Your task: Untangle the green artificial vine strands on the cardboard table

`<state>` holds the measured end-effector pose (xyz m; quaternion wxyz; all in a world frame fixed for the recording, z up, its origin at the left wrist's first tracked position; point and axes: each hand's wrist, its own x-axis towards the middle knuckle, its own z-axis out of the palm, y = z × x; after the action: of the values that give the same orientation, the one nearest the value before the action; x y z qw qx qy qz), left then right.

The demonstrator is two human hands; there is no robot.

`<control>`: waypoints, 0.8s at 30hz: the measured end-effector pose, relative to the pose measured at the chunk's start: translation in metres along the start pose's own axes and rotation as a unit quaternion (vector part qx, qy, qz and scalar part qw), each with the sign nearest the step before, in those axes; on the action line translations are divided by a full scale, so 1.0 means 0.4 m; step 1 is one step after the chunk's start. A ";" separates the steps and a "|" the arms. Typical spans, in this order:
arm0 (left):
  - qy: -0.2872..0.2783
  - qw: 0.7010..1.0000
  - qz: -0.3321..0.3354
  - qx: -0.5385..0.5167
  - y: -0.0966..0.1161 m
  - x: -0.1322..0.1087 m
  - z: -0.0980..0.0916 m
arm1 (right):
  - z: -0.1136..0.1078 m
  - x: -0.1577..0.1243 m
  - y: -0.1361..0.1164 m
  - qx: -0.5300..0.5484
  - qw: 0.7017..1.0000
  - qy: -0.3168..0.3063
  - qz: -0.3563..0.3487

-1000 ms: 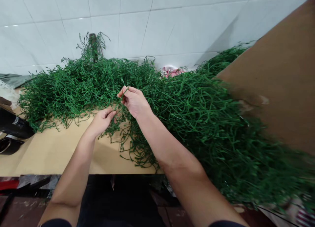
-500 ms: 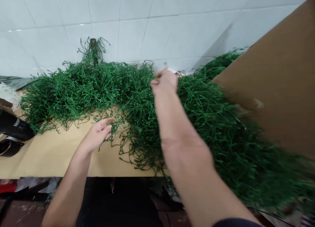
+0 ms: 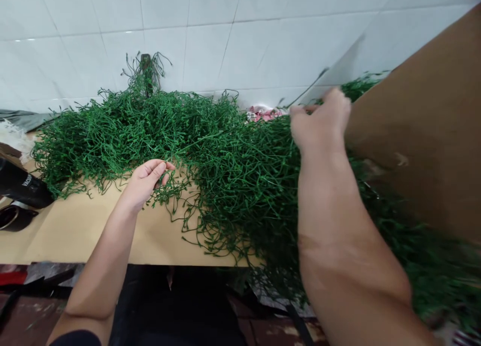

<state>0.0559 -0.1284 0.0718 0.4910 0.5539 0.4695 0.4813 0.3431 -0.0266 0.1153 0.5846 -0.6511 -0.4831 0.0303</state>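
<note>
White tiled wall (image 3: 210, 40) behind, tan tabletop (image 3: 75, 231) in front, and most of it buried under that big pile of green plastic stems (image 3: 240, 165). The pile runs from the left side of the table across to the brown cardboard sheet (image 3: 424, 120) leaning in on the right, with loose strands trailing off the near edge.

Your right hand (image 3: 319, 118) is up over the far right of the pile, right beside the cardboard, fingers closed together on what looks like one thin stem sticking up toward the wall (it's blurry, so I can't swear to it). Your left hand (image 3: 145, 178) sits at the pile's near edge, fingers loosely curled and apart, just touching a few strands.

If you're pulling one stem free, I'd pin the tangle with the left hand and draw slow, or neighbours probably drag along.

Black tool (image 3: 22, 188) at far left, pink cloth (image 3: 263, 113) peeking out by the wall.
</note>
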 end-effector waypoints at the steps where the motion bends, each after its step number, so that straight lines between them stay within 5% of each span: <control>1: 0.000 1.000 0.001 -0.006 0.001 0.001 -0.002 | -0.010 -0.017 -0.006 -0.059 0.998 0.019 0.020; 3: -0.009 1.000 0.005 -0.020 0.003 0.006 -0.001 | -0.013 -0.083 -0.030 -0.124 0.992 0.010 0.003; 4: -0.015 1.000 0.007 -0.027 0.005 0.010 0.001 | -0.004 -0.129 -0.045 -0.101 0.992 -0.018 -0.069; 6: -0.023 0.999 0.011 -0.037 0.006 0.018 0.008 | 0.032 -0.225 -0.073 0.014 0.966 -0.160 -0.202; 9: 0.000 0.999 0.015 -0.040 0.003 0.026 0.009 | 0.094 -0.334 -0.101 0.120 0.899 -0.368 -0.205; 12: 0.026 0.999 0.018 -0.036 -0.003 0.027 -0.008 | 0.118 -0.364 -0.109 0.155 0.906 -0.348 -0.185; 17: -0.007 0.999 0.005 -0.041 -0.015 0.012 -0.028 | 0.102 -0.303 -0.107 0.087 0.918 -0.266 -0.282; 24: -0.048 0.997 -0.016 -0.060 -0.024 -0.007 -0.030 | 0.078 -0.234 -0.098 0.012 0.888 -0.367 -0.277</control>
<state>0.0430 -0.1291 0.0626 0.5529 0.5384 0.4241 0.4739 0.2511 -0.0720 0.0873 0.3577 -0.4263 -0.8236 0.1092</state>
